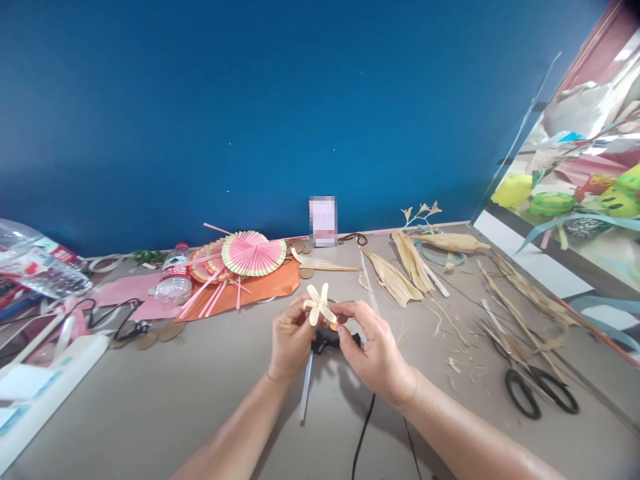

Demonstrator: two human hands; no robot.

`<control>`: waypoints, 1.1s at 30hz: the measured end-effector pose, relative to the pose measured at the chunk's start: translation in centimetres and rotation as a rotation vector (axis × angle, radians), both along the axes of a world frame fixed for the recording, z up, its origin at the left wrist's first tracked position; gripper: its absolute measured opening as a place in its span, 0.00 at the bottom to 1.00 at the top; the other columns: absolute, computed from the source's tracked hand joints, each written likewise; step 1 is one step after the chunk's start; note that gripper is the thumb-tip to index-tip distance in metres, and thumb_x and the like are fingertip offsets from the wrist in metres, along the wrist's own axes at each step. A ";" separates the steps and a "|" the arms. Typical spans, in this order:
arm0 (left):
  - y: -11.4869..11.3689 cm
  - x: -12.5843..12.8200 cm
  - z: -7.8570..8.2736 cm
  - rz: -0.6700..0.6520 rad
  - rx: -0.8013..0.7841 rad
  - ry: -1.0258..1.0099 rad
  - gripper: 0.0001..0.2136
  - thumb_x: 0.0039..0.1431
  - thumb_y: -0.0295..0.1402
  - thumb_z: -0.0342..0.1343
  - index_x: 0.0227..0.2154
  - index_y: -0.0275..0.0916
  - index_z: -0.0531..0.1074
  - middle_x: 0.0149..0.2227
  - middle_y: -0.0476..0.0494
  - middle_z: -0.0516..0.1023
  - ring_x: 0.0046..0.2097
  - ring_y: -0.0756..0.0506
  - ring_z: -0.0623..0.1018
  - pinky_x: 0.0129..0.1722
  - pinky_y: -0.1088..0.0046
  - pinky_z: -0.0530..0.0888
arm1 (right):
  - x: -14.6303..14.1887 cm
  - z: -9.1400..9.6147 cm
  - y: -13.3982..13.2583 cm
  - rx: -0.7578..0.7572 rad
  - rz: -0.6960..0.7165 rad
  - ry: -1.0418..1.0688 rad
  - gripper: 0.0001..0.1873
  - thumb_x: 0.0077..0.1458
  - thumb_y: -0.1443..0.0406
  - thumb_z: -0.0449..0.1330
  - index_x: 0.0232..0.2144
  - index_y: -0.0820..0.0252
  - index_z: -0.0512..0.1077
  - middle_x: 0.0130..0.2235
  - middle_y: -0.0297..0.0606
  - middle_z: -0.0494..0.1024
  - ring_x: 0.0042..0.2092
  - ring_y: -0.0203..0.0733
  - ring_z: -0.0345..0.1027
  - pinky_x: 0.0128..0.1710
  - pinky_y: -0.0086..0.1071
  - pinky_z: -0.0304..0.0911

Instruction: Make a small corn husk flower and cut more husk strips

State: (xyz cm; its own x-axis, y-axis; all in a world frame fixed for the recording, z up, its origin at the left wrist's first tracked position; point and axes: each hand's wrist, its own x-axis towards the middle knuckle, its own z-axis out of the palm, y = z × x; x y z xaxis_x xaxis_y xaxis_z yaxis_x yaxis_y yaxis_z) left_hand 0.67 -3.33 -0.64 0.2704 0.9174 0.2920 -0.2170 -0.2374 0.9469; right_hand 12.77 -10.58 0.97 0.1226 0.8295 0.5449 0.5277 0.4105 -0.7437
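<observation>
A small cream flower [320, 305] with several narrow petals, apparently made from dried husk, is held up between my hands at the middle. The fingers of my left hand [296, 341] pinch it from the left. On the other side, my right hand [373, 347] has its thumb and curled index finger closed at the lower right petal; its fingertips are partly hidden. Beneath the flower lies a black and orange glue gun [327, 340], partly covered by my hands. A clear glue stick [306, 397] points from it toward me, and a black cord [364, 433] trails to the near edge.
Black-handled scissors [543, 393] lie at right among dry strips. Dried corn husks [393, 277] and scraps spread behind my right hand. Pink paper fans [254, 253], a plastic bottle [175, 277] and a white power strip [55, 393] are at left. A blue wall [300, 120] rises behind.
</observation>
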 end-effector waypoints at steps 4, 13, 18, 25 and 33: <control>1.9 -1.0 0.7 0.059 -0.070 -0.175 0.07 0.43 0.34 0.60 0.18 0.36 0.70 0.21 0.51 0.67 0.22 0.55 0.66 0.23 0.79 0.65 | 0.8 -0.3 0.4 -0.138 -0.089 -0.207 0.18 0.46 0.69 0.54 0.43 0.59 0.63 0.37 0.40 0.69 0.40 0.42 0.62 0.41 0.35 0.59; 4.4 -2.4 1.3 -0.008 -0.184 -0.321 0.06 0.39 0.31 0.63 0.18 0.35 0.71 0.23 0.50 0.71 0.27 0.54 0.70 0.25 0.80 0.68 | 0.2 -1.7 0.8 -0.463 -0.012 -0.698 0.17 0.45 0.65 0.56 0.41 0.63 0.64 0.35 0.44 0.68 0.38 0.47 0.61 0.37 0.37 0.56; 5.0 -2.4 0.0 -0.081 -0.381 -0.348 0.07 0.38 0.31 0.64 0.22 0.36 0.72 0.31 0.47 0.76 0.34 0.50 0.75 0.29 0.77 0.71 | 0.3 -1.9 1.0 -0.446 -0.011 -0.655 0.15 0.46 0.72 0.51 0.39 0.65 0.64 0.35 0.46 0.71 0.37 0.46 0.63 0.37 0.36 0.56; 4.8 -2.4 0.1 -0.116 -0.459 -0.368 0.07 0.40 0.32 0.63 0.23 0.36 0.71 0.26 0.49 0.75 0.28 0.54 0.74 0.30 0.78 0.71 | 2.3 -0.9 1.2 -0.345 -0.156 0.041 0.11 0.48 0.65 0.53 0.37 0.58 0.60 0.30 0.34 0.70 0.29 0.37 0.64 0.29 0.30 0.59; 3.2 -1.2 0.3 -0.212 -0.473 -0.277 0.07 0.41 0.32 0.62 0.22 0.35 0.71 0.25 0.49 0.73 0.29 0.53 0.73 0.27 0.79 0.70 | 2.0 0.1 0.0 -0.300 0.099 0.213 0.09 0.53 0.61 0.50 0.32 0.61 0.62 0.20 0.29 0.64 0.22 0.33 0.59 0.24 0.28 0.58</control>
State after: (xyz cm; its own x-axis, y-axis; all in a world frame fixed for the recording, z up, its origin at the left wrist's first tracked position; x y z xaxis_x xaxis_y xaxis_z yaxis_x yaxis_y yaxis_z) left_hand -0.55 -0.10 -0.36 0.4341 0.8995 -0.0499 -0.4685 0.2727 0.8403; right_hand 14.79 -10.56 1.05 0.1176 0.9618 0.2471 0.3172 0.1994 -0.9271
